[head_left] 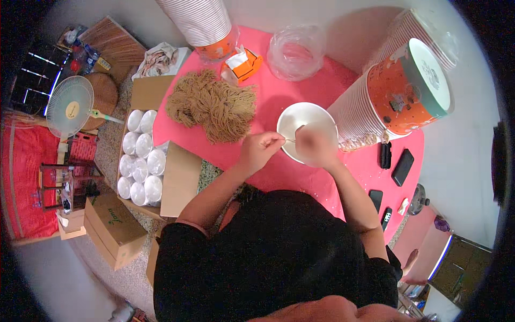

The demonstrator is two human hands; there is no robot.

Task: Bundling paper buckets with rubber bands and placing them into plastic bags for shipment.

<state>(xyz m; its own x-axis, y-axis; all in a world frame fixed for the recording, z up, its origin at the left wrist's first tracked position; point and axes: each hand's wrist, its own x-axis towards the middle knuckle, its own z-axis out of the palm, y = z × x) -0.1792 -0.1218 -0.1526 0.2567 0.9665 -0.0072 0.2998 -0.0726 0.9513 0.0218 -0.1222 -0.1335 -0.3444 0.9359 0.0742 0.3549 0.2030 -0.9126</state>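
My left hand (pixel 261 152) is closed in a pinch at the near left rim of a white paper bucket (pixel 303 110). From its fingertips a thin brownish cord (pixel 289 140) runs across the bucket's mouth toward my right hand (pixel 317 146). That hand is smeared by motion over the bucket's near right side, so its fingers cannot be made out. Left of the bucket lies a heap of tan cords (pixel 212 104). A tall stack of orange-printed paper buckets (pixel 399 99) lies on its side at the right, with light cord loops (pixel 358 143) beside its lower edge.
The pink-covered table (pixel 268 104) also bears a tissue pack (pixel 244 65), clear plastic bags (pixel 296 51), another bucket stack (pixel 198 24) and phones (pixel 403 167). A carton of wrapped white cups (pixel 140 170) stands at the left, with a fan (pixel 71 107) beyond.
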